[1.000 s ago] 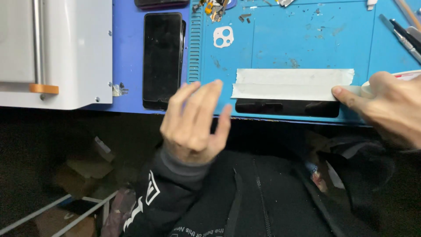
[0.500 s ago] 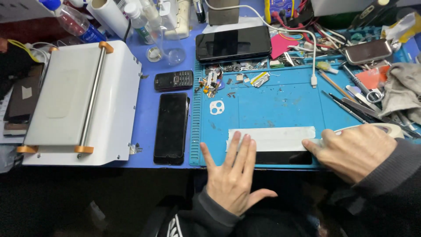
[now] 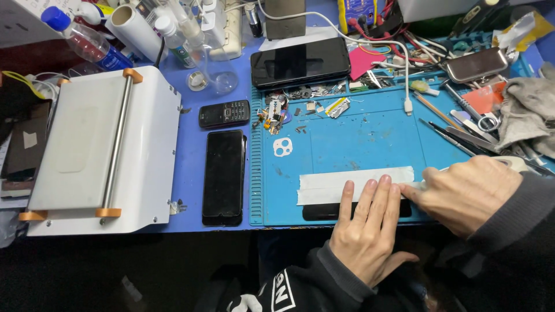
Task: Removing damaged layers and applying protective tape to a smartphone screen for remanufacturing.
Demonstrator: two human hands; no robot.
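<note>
A wide strip of white tape [image 3: 335, 185] lies across a black phone [image 3: 324, 211] at the front edge of the blue work mat [image 3: 370, 138]. My left hand [image 3: 367, 231] lies flat with its fingers pressing on the right part of the strip. My right hand [image 3: 468, 193] grips the tape's right end, with a tape roll [image 3: 514, 163] partly hidden behind it.
A black smartphone [image 3: 224, 176] lies left of the mat, a small keypad phone [image 3: 224, 114] above it. A white machine with a metal bar [image 3: 107, 147] fills the left. A larger phone [image 3: 299, 62], tweezers, small parts, bottles and a grey cloth [image 3: 526, 112] crowd the back and right.
My left hand has come down from the air onto the tape strip. My right hand has shifted left along the tape's end. The camera view has tilted up and widened.
</note>
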